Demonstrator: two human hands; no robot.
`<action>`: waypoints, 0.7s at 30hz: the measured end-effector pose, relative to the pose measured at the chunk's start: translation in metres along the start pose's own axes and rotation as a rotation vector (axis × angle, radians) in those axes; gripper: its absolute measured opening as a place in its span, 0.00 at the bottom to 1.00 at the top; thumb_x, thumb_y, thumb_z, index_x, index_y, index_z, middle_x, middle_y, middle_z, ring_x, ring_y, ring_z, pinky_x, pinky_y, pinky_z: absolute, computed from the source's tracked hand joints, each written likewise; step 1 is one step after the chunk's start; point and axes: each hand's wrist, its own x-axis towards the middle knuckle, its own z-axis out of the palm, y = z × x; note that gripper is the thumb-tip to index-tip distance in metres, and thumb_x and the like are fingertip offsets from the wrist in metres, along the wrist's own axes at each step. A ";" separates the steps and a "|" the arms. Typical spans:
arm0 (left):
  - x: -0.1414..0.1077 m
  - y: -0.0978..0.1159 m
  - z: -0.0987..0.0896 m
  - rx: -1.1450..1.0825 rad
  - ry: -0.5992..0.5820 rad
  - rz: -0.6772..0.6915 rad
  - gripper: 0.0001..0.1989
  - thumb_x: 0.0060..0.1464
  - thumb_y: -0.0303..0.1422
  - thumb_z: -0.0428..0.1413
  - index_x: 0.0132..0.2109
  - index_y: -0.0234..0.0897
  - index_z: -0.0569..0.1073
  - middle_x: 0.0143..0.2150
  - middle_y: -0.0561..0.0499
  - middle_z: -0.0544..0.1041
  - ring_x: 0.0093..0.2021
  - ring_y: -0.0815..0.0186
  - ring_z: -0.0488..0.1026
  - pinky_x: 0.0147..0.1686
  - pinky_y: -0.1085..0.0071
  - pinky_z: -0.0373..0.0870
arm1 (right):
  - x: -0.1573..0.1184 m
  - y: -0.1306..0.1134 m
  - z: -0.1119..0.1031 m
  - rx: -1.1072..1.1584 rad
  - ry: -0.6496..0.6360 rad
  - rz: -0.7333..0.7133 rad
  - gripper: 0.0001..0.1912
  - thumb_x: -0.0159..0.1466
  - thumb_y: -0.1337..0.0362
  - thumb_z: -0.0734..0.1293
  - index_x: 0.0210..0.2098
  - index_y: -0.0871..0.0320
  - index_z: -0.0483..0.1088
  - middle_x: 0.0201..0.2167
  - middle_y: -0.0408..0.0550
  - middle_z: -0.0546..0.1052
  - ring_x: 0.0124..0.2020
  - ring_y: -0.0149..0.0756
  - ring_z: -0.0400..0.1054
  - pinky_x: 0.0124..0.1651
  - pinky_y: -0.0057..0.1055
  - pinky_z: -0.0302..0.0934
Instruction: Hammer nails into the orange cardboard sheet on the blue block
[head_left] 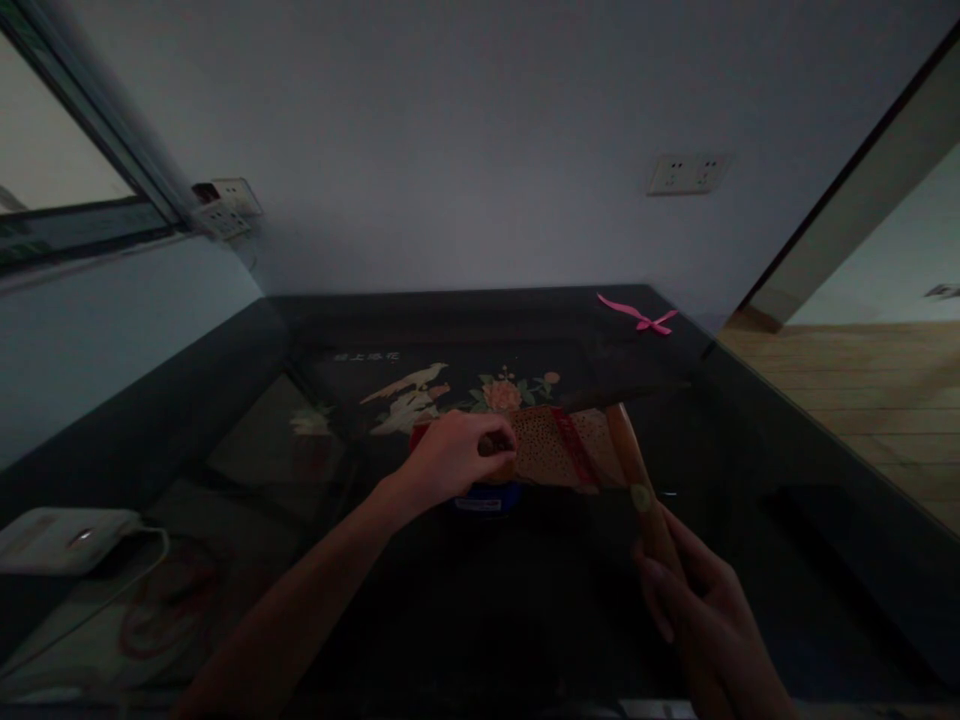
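Observation:
My left hand (461, 455) is closed in a loop of thumb and fingers over the left part of a speckled brown strip (541, 445) with red bands. What lies inside the fingers is too dark to make out. Below them, a round blue container (487, 500) with a pale label partly shows. My right hand (697, 600) is wrapped around a wooden handle (634, 455) that slants up to the strip's right end. Close to its upper tip lies a long dark shape (630, 393); whether the two are joined cannot be seen.
The dark glossy table (480, 620) bears a bird-and-flower picture. A pink ribbon (649, 322) lies at its back right. At left sits a white device (67, 540) with a cable. Sockets (688, 174) are on the wall behind; a dark flat object (847, 570) is at right.

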 end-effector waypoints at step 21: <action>0.001 -0.003 0.003 -0.032 -0.014 -0.059 0.02 0.53 0.30 0.59 0.34 0.37 0.76 0.32 0.53 0.80 0.33 0.67 0.77 0.32 0.76 0.67 | 0.003 0.006 -0.004 -0.030 -0.051 -0.006 0.32 0.58 0.54 0.72 0.60 0.53 0.65 0.26 0.41 0.74 0.13 0.21 0.56 0.15 0.22 0.53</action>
